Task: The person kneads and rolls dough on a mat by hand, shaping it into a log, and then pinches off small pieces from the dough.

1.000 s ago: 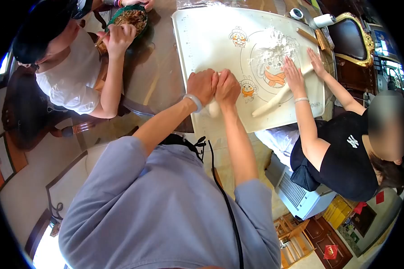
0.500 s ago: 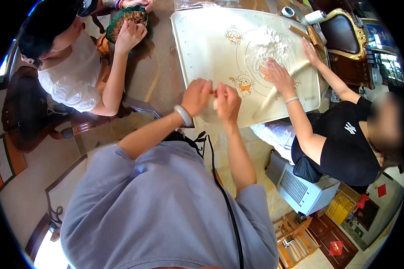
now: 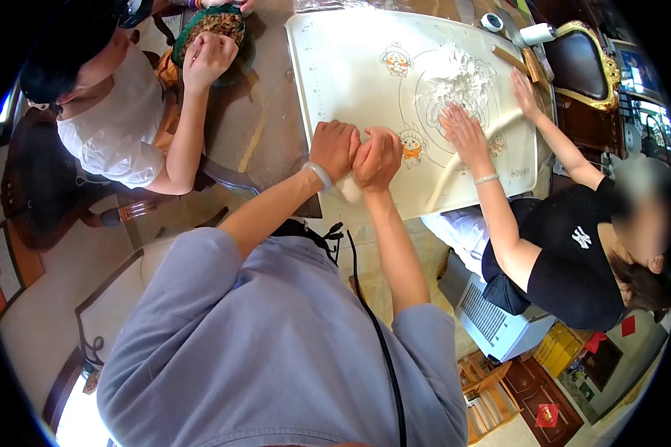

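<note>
My left hand (image 3: pixel 335 151), with a pale bangle at its wrist, is closed in a fist over the near left part of the cream mat (image 3: pixel 335 67). Right beside it, touching at the knuckles, my right hand (image 3: pixel 378 159) is also closed. The fingers of both hands curl inward, and whatever they hold is hidden. A blurred pale patch shows just below them; I cannot tell whether it is dough or mat. To the right, a co-worker's hand (image 3: pixel 466 136) lies flat near a long roll of dough (image 3: pixel 452 165) and a heap of white flour (image 3: pixel 458 82).
A co-worker in black (image 3: pixel 559 246) sits at the right, both arms over the mat. At the left, a person in white (image 3: pixel 115 127) works at a green bowl of filling (image 3: pixel 215 33). A wooden stick (image 3: pixel 509 59) and a white roll (image 3: pixel 538 33) lie at the far right.
My hands have turned knuckles-up and come together; before, they were apart with a pale piece showing between them. The view has shifted slightly.
</note>
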Demonstrator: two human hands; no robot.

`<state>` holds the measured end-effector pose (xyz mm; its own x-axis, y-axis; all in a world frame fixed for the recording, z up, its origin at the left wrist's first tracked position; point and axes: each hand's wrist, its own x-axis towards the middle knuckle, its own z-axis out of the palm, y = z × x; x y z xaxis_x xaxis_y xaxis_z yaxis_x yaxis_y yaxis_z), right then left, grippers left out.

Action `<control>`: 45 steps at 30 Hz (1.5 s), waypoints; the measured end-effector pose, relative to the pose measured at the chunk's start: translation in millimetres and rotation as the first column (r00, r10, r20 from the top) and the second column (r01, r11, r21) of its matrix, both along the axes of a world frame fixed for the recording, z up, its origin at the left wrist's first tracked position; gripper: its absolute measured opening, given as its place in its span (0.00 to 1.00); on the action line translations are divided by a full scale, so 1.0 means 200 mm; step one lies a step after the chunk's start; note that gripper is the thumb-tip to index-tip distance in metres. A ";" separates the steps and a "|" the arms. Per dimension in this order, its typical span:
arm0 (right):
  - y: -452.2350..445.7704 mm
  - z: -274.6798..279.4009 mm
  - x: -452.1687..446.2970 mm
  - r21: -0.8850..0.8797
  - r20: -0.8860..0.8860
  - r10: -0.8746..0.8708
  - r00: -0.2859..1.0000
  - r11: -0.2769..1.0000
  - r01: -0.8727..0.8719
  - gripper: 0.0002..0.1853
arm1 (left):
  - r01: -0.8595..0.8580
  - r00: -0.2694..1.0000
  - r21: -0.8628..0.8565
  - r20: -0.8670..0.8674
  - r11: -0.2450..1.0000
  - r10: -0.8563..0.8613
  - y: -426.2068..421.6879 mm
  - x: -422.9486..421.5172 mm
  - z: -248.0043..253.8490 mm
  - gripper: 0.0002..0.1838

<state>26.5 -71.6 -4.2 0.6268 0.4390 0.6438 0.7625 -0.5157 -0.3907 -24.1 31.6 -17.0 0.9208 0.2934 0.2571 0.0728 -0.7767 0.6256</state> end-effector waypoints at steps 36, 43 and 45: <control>0.01 -0.01 0.10 -0.171 -0.193 -0.129 0.973 0.981 0.097 0.09 | -0.011 0.989 0.086 -0.144 0.996 0.023 0.02 0.08 0.00 0.09; 0.00 0.14 0.13 -0.168 -0.847 -0.147 0.511 0.986 0.006 0.23 | -0.098 0.847 -0.463 -0.504 0.881 -0.170 0.09 0.14 0.18 0.19; -0.09 0.22 0.02 -0.001 -0.870 0.008 0.493 1.000 -0.017 0.27 | -0.023 0.911 -0.397 -0.386 0.918 -0.144 0.05 0.03 0.24 0.24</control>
<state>29.8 -89.4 39.5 0.8613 0.4538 -0.2283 0.0449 -0.5157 -0.8556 -18.4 40.8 30.6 0.9379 0.2316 -0.2581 0.3418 -0.4914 0.8011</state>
